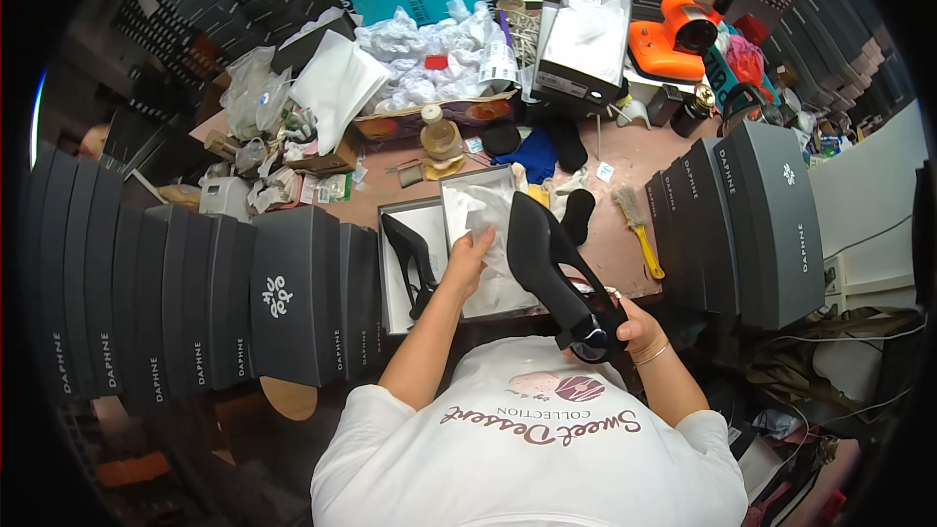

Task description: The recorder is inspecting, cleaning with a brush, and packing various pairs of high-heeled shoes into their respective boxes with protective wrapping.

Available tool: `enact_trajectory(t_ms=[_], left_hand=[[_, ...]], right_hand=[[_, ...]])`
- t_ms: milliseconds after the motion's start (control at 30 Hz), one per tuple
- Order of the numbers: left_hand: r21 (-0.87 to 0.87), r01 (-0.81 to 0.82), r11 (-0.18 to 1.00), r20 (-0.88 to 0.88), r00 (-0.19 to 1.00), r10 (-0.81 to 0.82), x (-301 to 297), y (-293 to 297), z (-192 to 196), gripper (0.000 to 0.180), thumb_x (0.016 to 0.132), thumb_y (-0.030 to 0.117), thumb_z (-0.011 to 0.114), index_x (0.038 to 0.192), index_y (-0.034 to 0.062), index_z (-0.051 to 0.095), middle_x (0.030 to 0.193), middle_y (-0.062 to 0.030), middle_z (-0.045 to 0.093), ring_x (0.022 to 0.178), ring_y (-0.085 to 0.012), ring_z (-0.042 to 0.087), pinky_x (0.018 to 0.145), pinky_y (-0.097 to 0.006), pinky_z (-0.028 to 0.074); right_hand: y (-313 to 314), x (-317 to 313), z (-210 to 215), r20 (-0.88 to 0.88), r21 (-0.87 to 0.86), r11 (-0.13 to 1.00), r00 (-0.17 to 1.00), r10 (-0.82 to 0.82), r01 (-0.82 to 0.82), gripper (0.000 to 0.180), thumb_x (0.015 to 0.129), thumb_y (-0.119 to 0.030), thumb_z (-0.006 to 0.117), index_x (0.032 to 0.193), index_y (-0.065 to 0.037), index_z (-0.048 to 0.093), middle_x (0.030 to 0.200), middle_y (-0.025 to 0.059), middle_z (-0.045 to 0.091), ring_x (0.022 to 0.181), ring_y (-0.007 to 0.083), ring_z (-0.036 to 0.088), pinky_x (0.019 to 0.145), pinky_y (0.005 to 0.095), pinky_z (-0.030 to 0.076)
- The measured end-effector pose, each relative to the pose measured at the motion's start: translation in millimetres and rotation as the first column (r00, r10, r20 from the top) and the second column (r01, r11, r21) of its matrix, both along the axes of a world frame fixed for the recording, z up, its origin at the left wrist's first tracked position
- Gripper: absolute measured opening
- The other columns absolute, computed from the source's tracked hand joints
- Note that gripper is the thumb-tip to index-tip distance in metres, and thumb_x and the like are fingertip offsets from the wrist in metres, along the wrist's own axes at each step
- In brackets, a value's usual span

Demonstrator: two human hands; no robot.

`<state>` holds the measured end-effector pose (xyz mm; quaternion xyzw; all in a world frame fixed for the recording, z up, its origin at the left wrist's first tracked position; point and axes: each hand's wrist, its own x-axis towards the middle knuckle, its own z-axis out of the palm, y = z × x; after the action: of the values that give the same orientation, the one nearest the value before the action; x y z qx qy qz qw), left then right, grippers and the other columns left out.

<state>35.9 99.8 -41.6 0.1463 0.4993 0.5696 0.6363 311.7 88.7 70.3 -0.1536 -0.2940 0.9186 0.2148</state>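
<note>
In my right hand (639, 327) is a black high-heeled shoe (537, 254), gripped at its heel end, with the pointed toe up and away from me. My left hand (472, 259) pinches white tissue paper (495, 220) over an open grey shoebox part with a pale inside (493, 301). Just left of that hand, a second black heeled shoe (410, 259) lies in the other shoebox part (398, 307), its toe pointing to the far side.
Rows of dark shoeboxes (298, 298) stand at left, and more boxes (771, 224) at right. Farther back are a yellow-handled brush (639, 234), a glass bottle (441, 137), a blue cloth (540, 156), a carton of crumpled paper (429, 117) and an orange device (673, 44).
</note>
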Motion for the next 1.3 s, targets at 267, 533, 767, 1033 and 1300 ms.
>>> enact_trajectory(t_ms=[267,533,767,1033,1300], left_hand=[[0.443,-0.12,0.888,-0.428,0.843,0.327,-38,-14,52,0.012,0.087,0.016,0.062,0.088,0.0039,0.065,0.079,0.0014,0.062,0.073,-0.0056,0.053,0.069,-0.024,0.044],[0.54,0.162,0.826,-0.798,0.413,0.44,-67,5,157,0.012,0.086,0.005,0.063,0.097,0.0004,0.064,0.09,0.0001,0.06,0.076,-0.0062,0.054,0.069,-0.022,0.044],[0.586,0.18,0.79,-0.567,0.788,0.241,-27,-24,118,0.013,0.084,0.004,0.067,0.096,-0.0002,0.067,0.081,-0.0001,0.061,0.074,-0.007,0.054,0.066,-0.021,0.043],[0.408,0.24,0.881,-0.872,0.39,0.297,-61,-33,111,0.011,0.081,0.006,0.068,0.091,0.0003,0.066,0.076,-0.0079,0.059,0.063,-0.0152,0.054,0.058,-0.026,0.042],[0.384,0.428,0.818,-0.885,0.423,0.193,-23,-51,119,0.013,0.078,0.001,0.069,0.091,0.001,0.066,0.078,-0.0098,0.059,0.066,-0.02,0.058,0.06,-0.028,0.046]], right_hand=[[-1,-50,15,0.082,0.02,0.989,0.986,0.145,-0.147,0.088,0.066,-0.036,0.076,0.134,0.003,0.036,0.108,0.0186,0.06,0.094,0.0304,0.066,0.068,0.0348,0.058],[-5,-26,40,-0.108,0.095,0.993,0.993,-0.055,0.066,0.098,0.06,-0.034,0.08,0.137,0.004,0.033,0.109,0.0234,0.06,0.091,0.0317,0.067,0.063,0.0363,0.059],[-22,-42,40,-0.035,-0.039,0.998,0.999,0.038,-0.039,0.098,0.06,-0.038,0.079,0.135,0.008,0.035,0.11,0.0229,0.06,0.084,0.0295,0.068,0.065,0.0311,0.057],[-33,-44,-56,-0.184,-0.331,0.944,0.98,-0.078,0.013,0.081,0.074,-0.041,0.066,0.133,0.007,0.036,0.116,0.0306,0.052,0.086,0.0371,0.064,0.047,0.0313,0.056],[-30,-47,-57,-0.355,-0.286,0.95,0.935,0.02,-0.128,0.092,0.07,-0.043,0.069,0.135,0.01,0.032,0.119,0.0328,0.049,0.087,0.0397,0.063,0.044,0.0323,0.056]])
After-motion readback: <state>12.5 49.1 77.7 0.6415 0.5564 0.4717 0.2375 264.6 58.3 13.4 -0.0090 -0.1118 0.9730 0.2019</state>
